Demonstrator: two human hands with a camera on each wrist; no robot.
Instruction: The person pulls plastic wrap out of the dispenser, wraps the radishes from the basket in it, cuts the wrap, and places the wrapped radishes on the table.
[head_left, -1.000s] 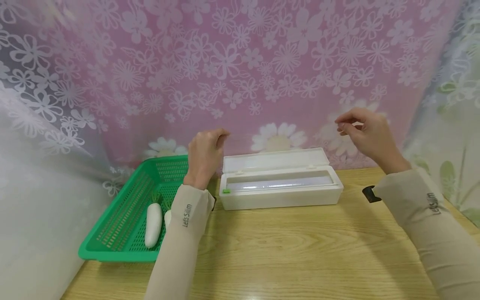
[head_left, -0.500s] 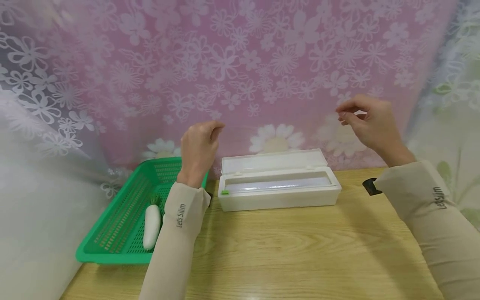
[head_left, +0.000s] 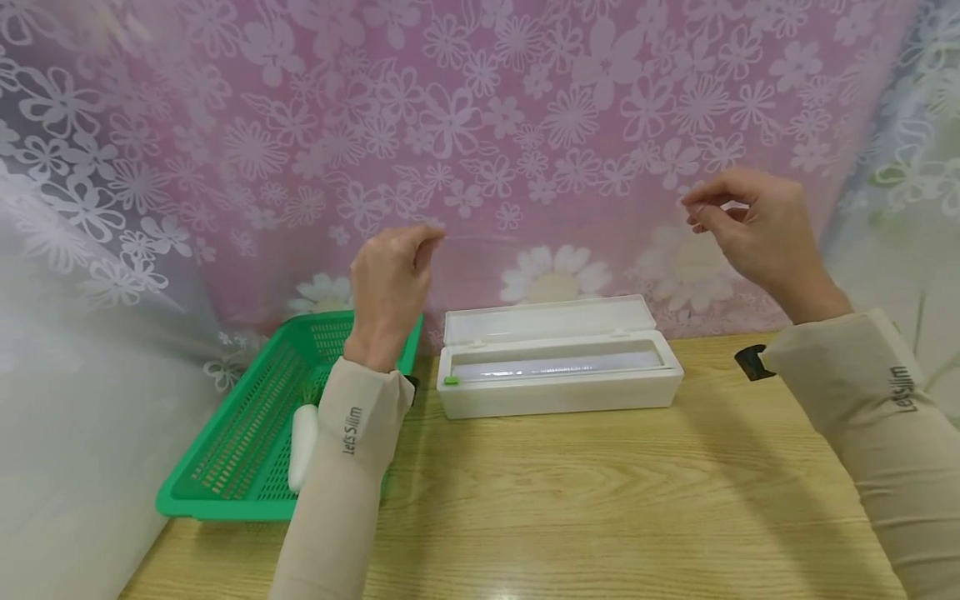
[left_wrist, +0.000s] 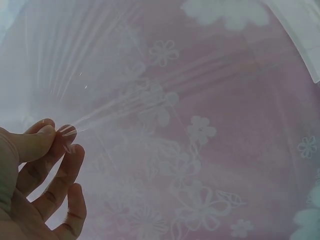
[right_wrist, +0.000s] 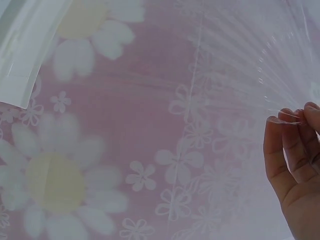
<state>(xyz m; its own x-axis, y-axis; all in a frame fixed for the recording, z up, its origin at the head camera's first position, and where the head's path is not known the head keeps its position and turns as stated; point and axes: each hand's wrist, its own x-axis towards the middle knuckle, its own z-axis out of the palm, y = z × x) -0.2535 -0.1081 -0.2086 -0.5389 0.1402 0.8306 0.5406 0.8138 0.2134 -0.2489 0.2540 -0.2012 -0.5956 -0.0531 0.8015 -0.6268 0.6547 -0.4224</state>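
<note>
Between thumb and fingertips, my left hand (head_left: pixel 388 287) pinches a corner of clear cling film (left_wrist: pixel 100 107), which fans out in creases in the left wrist view. My right hand (head_left: pixel 768 233) pinches the film's other side, where pleats spread from the fingertips (right_wrist: pixel 285 116) in the right wrist view. Both hands are raised, wide apart, above a white cling film dispenser (head_left: pixel 558 398) whose lid (head_left: pixel 551 321) is tipped back. Inside the dispenser lies the film roll (head_left: pixel 555 365). A green slider (head_left: pixel 451 381) sits at the left end of its front edge.
To the left, a green plastic basket (head_left: pixel 176 506) holds a white radish (head_left: pixel 303 446), partly covered by my left sleeve (head_left: pixel 341 467). The wooden table (head_left: pixel 570 500) runs under everything. A pink flowered curtain (head_left: pixel 480 150) hangs right behind the dispenser.
Both hands have risen and moved farther apart, the left going left and the right going right, still pinching the film. My left arm now covers more of the radish. The dispenser stays put.
</note>
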